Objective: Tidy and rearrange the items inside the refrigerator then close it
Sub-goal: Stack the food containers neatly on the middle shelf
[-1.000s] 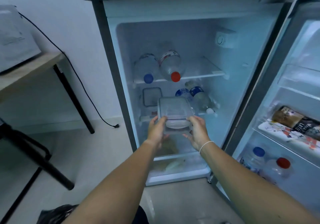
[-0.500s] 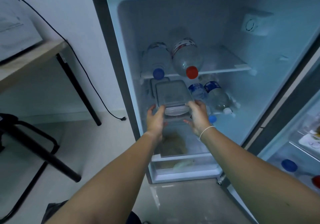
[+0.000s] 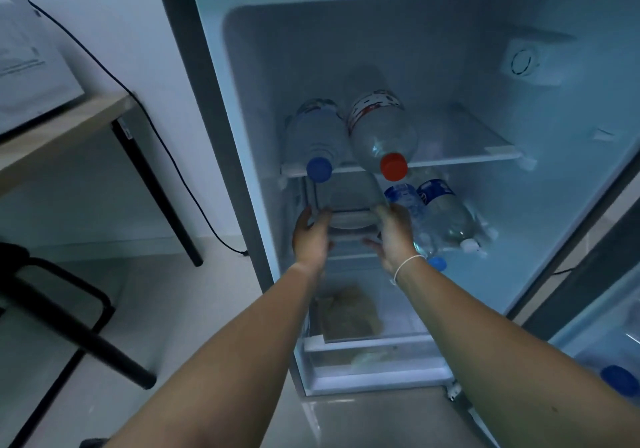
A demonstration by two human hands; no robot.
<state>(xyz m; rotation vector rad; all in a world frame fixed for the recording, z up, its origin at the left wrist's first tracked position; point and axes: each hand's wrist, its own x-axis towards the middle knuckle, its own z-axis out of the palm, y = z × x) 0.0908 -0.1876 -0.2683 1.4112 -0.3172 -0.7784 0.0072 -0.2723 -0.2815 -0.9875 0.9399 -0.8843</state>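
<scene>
- The refrigerator [image 3: 221,108] stands open, so the closing step is not yet done.
- The person holds a clear lidded container [image 3: 351,210] between both hands, at the left part of the middle shelf, just under the upper shelf [image 3: 460,162].
- The left hand [image 3: 311,236] grips the left side of the container; its fingers curl round the edge.
- The right hand [image 3: 394,233] grips the right side in the same way, with a thin white band at the wrist.
- On the upper shelf two bottles lie on their sides: one with a blue cap [image 3: 319,169] and one with a red cap [image 3: 393,167].
- More bottles [image 3: 443,215] lie on the middle shelf, just beside the right hand.
- Below, the crisper drawer [image 3: 374,375] shows some bagged food [image 3: 349,312] above it.
- Judgement: the task seems in the middle; the container is almost placed, and release, any further sorting and shutting the door are left.
</scene>
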